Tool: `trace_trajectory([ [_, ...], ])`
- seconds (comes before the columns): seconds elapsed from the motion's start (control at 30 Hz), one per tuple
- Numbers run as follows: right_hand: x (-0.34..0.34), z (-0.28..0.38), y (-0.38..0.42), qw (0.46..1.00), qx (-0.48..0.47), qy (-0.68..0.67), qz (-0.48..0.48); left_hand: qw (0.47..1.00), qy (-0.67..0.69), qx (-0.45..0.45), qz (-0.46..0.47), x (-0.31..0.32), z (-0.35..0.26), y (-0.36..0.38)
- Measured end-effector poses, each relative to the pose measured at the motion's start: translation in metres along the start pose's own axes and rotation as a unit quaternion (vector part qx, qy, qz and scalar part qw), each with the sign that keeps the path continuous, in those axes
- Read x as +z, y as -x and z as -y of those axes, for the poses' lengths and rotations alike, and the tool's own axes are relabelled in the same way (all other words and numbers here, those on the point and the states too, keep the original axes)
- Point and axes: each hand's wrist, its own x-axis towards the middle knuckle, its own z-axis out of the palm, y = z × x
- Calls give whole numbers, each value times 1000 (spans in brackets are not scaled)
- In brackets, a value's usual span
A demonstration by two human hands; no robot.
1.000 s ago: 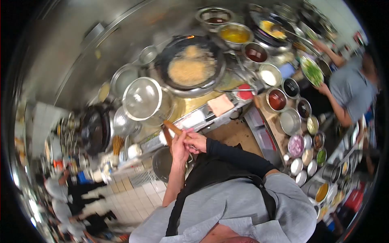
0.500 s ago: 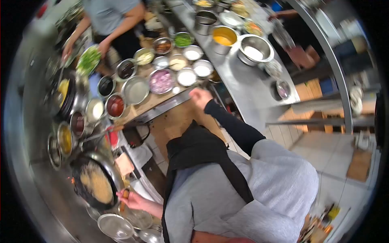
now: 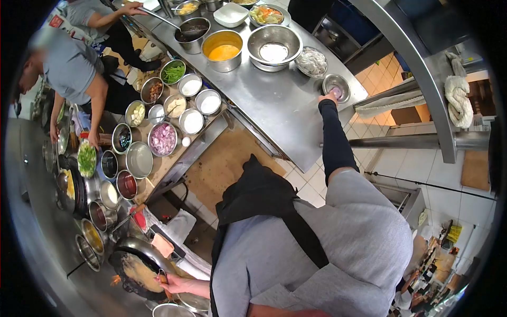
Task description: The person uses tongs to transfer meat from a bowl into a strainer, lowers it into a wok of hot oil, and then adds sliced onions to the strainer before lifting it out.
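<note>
At the lower left, my left hand (image 3: 171,283) is closed around a wooden handle (image 3: 162,276) beside the rim of a dark wok (image 3: 127,274). Pale tan food (image 3: 141,272) lies in the wok. My right arm, in a dark sleeve, stretches to the far end of the steel counter (image 3: 264,113). There my right hand (image 3: 327,98) grips the near edge of a small metal bowl (image 3: 343,83). Something pinkish shows inside that bowl, partly hidden by the fingers. A bowl of pale, glistening strips (image 3: 311,61) stands next to it.
A large steel bowl (image 3: 285,39) and a pot of orange liquid (image 3: 223,52) stand on the counter. Several ingredient bowls, one with chopped purple onion (image 3: 162,139), line the left ledge. A co-worker (image 3: 76,71) stands upper left; another arm (image 3: 119,13) holds a ladle. Flame (image 3: 115,280) shows beside the wok.
My right hand has moved from in front of the ledge out to the small metal bowl on the counter. My left hand stays by the wok. The view has shifted.
</note>
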Motion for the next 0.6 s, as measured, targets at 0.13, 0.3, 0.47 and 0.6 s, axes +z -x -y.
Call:
trace_trajectory([
  [0.13,15,2,28,996,-73,21,36,998,-39,-10,40,3,7,19],
  [0.3,-18,19,94,990,-117,-29,-77,999,-41,-7,7,2,3,20],
  [0.47,5,16,86,977,-210,32,3,997,-63,18,-36,13,-4,42],
  [0.6,19,33,87,978,-193,53,59,1000,-10,2,-8,-6,-20,43],
])
